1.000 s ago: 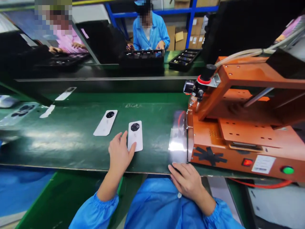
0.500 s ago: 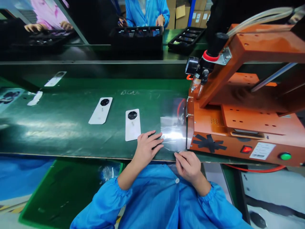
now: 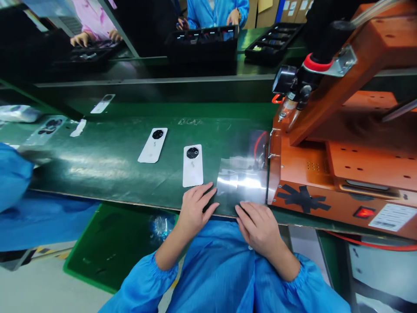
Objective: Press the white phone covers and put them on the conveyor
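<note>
My left hand (image 3: 197, 208) rests at the front of the bench with its fingers spread, holding nothing. Its fingertips lie just below a white phone back cover (image 3: 193, 171) with a round black camera ring, and left of some clear plastic film sheets (image 3: 243, 182). My right hand (image 3: 259, 226) lies on the bench edge below the film, fingers stretched out and close together, with nothing visible in it. Another white phone back cover (image 3: 152, 148) lies tilted farther left. Any contact between the fingertips and the film is hard to make out.
An orange press machine (image 3: 302, 174) with a gauge (image 3: 284, 80) stands to the right. A third pale cover (image 3: 103, 104) and a white scrap (image 3: 78, 128) lie far left. Below sits a green bin (image 3: 114, 243). Co-workers' hands (image 3: 233, 17) and black trays (image 3: 273, 41) are across the bench.
The view has turned left, so the bench items appear farther right. My right hand's curled fingers have straightened and lie flatter. A blue sleeve or garment now shows at the left edge.
</note>
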Tool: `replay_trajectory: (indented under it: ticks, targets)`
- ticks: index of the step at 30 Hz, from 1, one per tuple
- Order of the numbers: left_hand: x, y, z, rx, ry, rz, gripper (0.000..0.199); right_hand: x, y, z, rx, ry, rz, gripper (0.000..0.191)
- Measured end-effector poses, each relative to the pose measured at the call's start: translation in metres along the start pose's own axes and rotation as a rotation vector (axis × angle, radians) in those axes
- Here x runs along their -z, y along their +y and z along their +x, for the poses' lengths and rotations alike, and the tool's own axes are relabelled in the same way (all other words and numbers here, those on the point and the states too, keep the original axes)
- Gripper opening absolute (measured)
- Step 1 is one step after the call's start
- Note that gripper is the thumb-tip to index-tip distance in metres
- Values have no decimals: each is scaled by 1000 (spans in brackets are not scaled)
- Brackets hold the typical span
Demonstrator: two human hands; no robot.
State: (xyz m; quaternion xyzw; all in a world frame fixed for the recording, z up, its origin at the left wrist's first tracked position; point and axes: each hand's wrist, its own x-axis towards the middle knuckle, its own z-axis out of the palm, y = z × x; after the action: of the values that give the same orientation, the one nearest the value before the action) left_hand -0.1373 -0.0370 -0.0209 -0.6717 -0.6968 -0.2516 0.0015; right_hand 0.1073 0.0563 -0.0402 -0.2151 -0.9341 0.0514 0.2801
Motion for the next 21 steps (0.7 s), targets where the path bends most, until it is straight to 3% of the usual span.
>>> replay_trajectory:
  ticks: [2, 5, 10, 12, 18, 21]
  targets:
    - [-5, 2, -4, -17, -39, 47, 48, -1, -5, 7, -7, -75, -35, 46]
    - [-9, 7, -9, -51, -106, 99, 48, -2, -7, 9, -16, -84, -66, 50]
    - [-9, 10, -17, -27, -69, 34, 47, 4, -7, 5, -141, -76, -146, 53]
    - [-4, 6, -16, -1, -22, -35, 45, 7, -9, 5, -167, -68, -141, 55]
    - [24, -21, 7, 176, 334, -115, 26, 12, -12, 12, -105, 58, -31, 46]
    - [25, -21, 12, 136, 300, -136, 20, 12, -13, 19, -103, 34, -30, 35]
